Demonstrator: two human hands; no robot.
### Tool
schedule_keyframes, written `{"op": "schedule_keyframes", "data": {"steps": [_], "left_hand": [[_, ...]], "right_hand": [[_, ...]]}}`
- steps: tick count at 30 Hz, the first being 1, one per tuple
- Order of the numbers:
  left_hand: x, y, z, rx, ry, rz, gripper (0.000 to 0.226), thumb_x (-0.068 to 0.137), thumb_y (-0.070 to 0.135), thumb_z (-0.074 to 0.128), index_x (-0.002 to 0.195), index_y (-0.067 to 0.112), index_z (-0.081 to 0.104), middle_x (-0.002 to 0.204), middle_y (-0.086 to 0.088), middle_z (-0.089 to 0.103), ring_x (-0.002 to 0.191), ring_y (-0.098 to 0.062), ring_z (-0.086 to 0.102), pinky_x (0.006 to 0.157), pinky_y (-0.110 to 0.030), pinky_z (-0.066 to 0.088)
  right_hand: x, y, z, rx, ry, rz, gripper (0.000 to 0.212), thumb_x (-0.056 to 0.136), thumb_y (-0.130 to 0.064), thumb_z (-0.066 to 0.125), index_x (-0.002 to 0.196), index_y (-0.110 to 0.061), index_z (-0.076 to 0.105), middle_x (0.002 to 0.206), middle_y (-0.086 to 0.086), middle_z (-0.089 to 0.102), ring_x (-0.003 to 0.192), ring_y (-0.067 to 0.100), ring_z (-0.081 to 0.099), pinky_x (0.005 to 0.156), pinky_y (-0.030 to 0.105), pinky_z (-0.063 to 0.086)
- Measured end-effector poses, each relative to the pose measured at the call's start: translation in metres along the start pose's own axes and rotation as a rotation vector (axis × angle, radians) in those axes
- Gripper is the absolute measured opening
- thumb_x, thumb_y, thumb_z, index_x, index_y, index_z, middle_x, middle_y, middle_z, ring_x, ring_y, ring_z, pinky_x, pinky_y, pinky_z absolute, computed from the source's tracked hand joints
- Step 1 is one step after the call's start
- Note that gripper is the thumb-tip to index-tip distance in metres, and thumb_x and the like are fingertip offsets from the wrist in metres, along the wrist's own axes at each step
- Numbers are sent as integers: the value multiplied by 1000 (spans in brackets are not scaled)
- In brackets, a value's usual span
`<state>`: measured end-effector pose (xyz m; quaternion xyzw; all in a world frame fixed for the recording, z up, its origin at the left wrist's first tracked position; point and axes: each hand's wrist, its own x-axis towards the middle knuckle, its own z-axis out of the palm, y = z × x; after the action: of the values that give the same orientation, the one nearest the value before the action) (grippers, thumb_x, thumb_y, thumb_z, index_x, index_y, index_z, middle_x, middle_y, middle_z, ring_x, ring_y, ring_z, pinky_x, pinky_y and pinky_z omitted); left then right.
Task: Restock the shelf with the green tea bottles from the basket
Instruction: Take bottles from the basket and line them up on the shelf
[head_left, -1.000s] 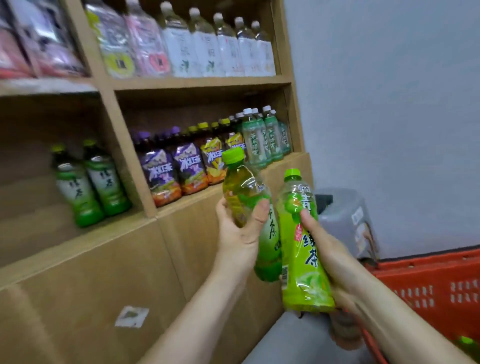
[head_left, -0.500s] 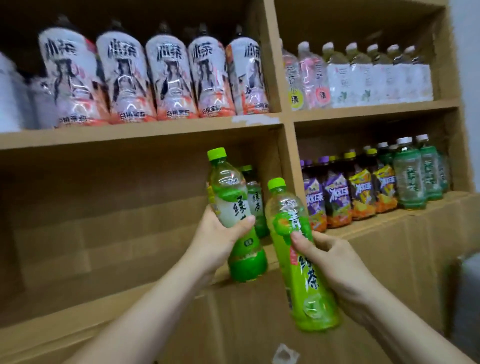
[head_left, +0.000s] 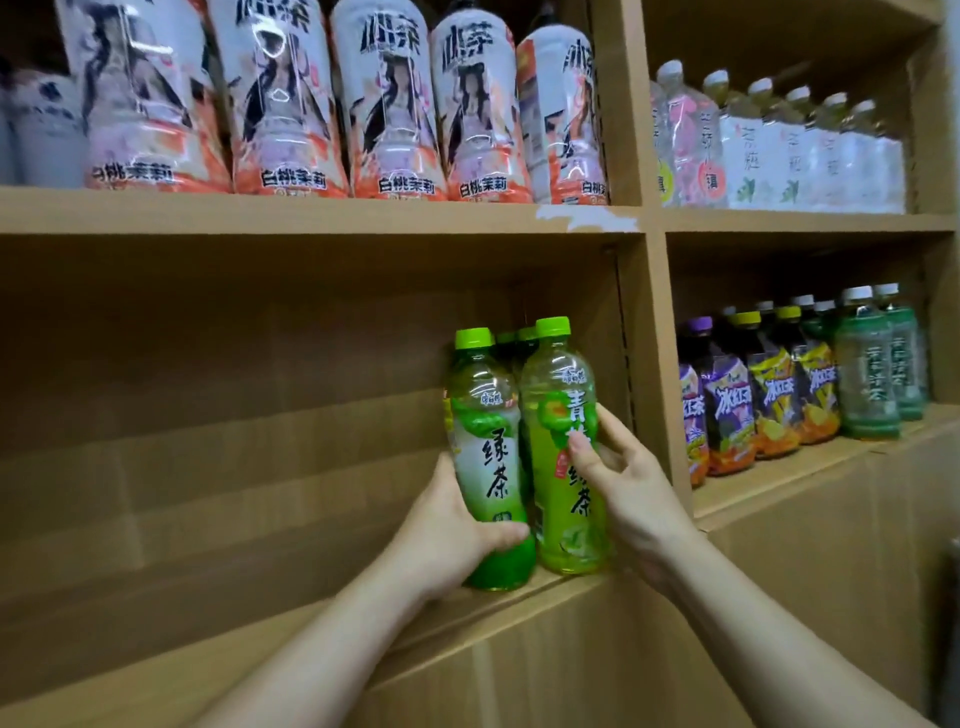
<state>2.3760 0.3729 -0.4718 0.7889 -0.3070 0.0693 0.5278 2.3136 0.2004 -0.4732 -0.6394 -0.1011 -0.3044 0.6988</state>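
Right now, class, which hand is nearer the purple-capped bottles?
Right. The right hand grips the yellow-green tea bottle just across the divider from the purple-capped bottles; the left hand holds the white-labelled tea bottle farther left.

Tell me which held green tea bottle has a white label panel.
The left bottle, in the left hand: white mid-label. The right bottle, in the right hand, is yellow-green throughout.

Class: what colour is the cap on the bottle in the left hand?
Bright green cap; the head view shows it best.
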Motion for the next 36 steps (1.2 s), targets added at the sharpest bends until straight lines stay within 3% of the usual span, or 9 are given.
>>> {"op": "schedule_keyframes", "data": {"steps": [4,8,13,16,22,27,30,32,36], "left_hand": [[3,-13,-7,205,-87,-12,89,43,42,86,121,33,44,115,14,65,108,-8,61,97,-38,48],[14,-8,5,349,-1,-53,72,54,39,87,114,28,48,114,9,64,106,-15,61,93,-37,49],[42,-5,25,437,21,-96,67,65,37,84,118,18,48,115,-1,65,105,-22,61,87,-32,49],[55,-8,33,438,24,-132,68,71,36,81,125,17,45,119,-2,63,107,-23,60,85,-28,47],[65,-14,44,432,65,-143,75,75,35,77,133,15,33,134,-5,53,119,-27,53,95,-34,44],[62,-17,43,385,94,-133,64,73,35,79,124,19,45,126,-3,59,113,-25,56,85,-28,42],[60,-18,44,358,122,-117,63,71,37,80,122,20,46,122,-3,61,110,-26,58,84,-29,45],[59,-17,46,369,145,-93,72,71,38,79,128,21,40,122,-4,62,110,-28,58,86,-33,47],[56,-7,42,339,248,14,107,73,31,79,144,42,0,124,-3,63,105,-30,64,84,-38,52]], "right_hand": [[-10,12,-8,-413,-118,-49,70,72,-28,81,126,-48,41,121,-20,63,110,0,62,94,25,51],[-7,26,-7,-691,97,-127,95,67,-30,86,141,-33,27,116,-15,56,106,6,56,91,24,45],[24,39,-16,-833,177,-7,85,68,-44,82,138,-24,37,116,4,62,106,24,60,91,39,51],[36,39,-19,-939,180,26,72,73,-46,77,132,-25,41,111,4,68,102,28,64,84,39,52],[50,44,-17,-1056,198,30,93,81,-39,73,147,-30,8,113,10,68,103,36,64,82,41,50],[61,45,-18,-1090,161,67,84,83,-45,69,145,-22,17,114,13,67,104,37,63,85,41,51],[64,44,-14,-1192,140,95,87,86,-51,62,149,-23,9,114,14,66,103,37,63,81,41,51],[61,41,-14,-1224,147,107,88,88,-53,57,151,-27,2,114,13,65,102,37,63,78,40,50],[42,38,-15,-1269,244,-79,88,89,-48,57,148,-42,-8,116,3,53,96,29,62,70,35,49]]}}
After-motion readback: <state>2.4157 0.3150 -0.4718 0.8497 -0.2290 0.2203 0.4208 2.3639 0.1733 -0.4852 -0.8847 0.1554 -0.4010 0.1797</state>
